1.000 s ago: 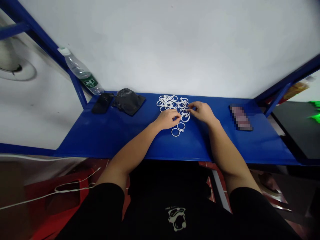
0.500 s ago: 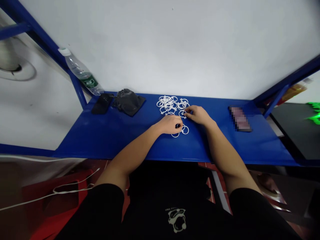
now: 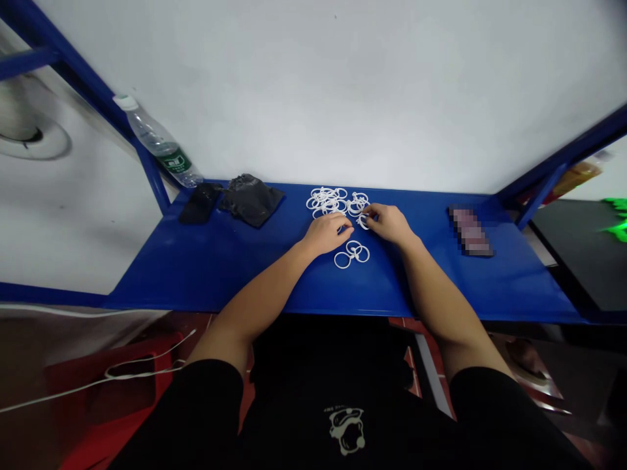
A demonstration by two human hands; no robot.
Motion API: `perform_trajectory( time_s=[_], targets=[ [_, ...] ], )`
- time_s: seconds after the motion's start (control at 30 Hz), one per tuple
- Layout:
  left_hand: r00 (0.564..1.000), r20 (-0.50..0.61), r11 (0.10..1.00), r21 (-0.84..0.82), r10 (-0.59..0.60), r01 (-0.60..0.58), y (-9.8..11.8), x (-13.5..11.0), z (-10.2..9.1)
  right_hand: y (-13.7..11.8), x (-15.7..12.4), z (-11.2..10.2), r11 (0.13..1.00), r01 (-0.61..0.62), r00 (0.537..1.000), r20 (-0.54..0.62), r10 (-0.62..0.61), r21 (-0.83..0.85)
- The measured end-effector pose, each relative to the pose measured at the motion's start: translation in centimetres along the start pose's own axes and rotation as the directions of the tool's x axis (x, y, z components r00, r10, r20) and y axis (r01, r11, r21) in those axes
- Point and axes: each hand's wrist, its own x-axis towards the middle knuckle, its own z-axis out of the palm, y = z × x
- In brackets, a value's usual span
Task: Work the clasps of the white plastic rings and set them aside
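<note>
My right hand [image 3: 388, 222] has its fingertips closed on a white plastic ring [image 3: 363, 222] with a small clip-like knob, at the right edge of the group. Over the near side of the white ring pile [image 3: 327, 198] is my left hand [image 3: 329, 234], its thumb and forefinger curved and apart. A bit of white shows behind its fingers; I cannot make out whether they touch it. Nearer to me, a cluster of several white rings [image 3: 343, 260] lies on the blue tabletop [image 3: 274, 261], overlapping at their knobs. More loose rings [image 3: 360, 199] lie just beyond my right hand.
A dark drawstring pouch [image 3: 252, 199] and a flat black item [image 3: 200, 203] lie to the left. A plastic bottle [image 3: 159, 143] leans at the back left corner. On the right lies a blurred-out phone-like object [image 3: 470, 231]. The white wall [image 3: 337, 98] borders the back.
My left hand has let go of the near ring cluster and moved up and left to the pile. My right hand has shifted slightly, and the ring at its fingertips has turned and moved right.
</note>
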Motion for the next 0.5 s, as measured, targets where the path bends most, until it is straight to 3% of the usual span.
perform_trajectory(
  time_s=[0.27,0.5],
  targets=[
    [0.998,0.03,0.999,0.004,-0.055,0.055,-0.3,0.1,0.3,-1.7,-0.4,-0.2,0.946,0.214,0.968,-0.181,-0.172,0.242],
    [0.999,0.02,0.999,-0.024,-0.032,0.032,-0.3,0.2,0.2,-3.7,-0.9,0.0,0.868,0.368,0.925,-0.225,-0.305,0.333]
  ],
)
